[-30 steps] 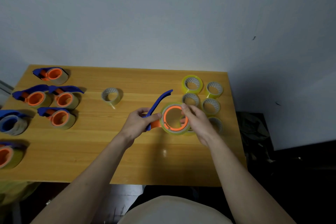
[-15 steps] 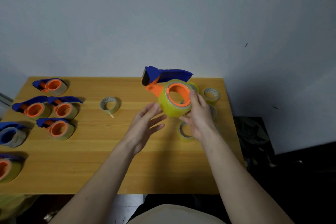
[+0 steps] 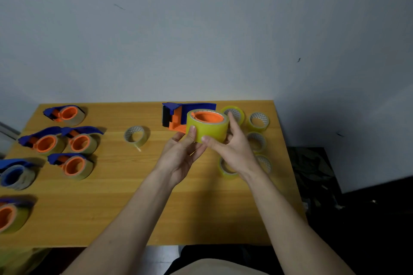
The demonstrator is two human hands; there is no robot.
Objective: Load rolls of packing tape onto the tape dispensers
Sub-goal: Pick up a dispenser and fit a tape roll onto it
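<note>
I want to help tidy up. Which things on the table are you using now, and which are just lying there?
In use:
- blue-and-orange plastic tape dispenser, held up
- yellowish clear tape roll on its orange hub
- left hand and right hand, both gripping the roll

Lying about:
- six loaded dispensers at left
- lone roll
- spare rolls at right
- wooden table

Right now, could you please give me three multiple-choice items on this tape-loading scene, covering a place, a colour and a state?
1. Where does the lone tape roll lie?
A. Left of the hands
B. Stacked on the right-hand rolls
C. Off the table

2. What colour is the held dispenser's hub?
A. Green
B. Orange
C. White

3. How is the yellow roll held?
A. Lying on the table
B. By the left hand alone
C. By both hands

Answers: 1 A, it lies alone on the table left of them; 2 B, orange shows inside the roll; 3 C, left hand and right hand both pinch it.
</note>
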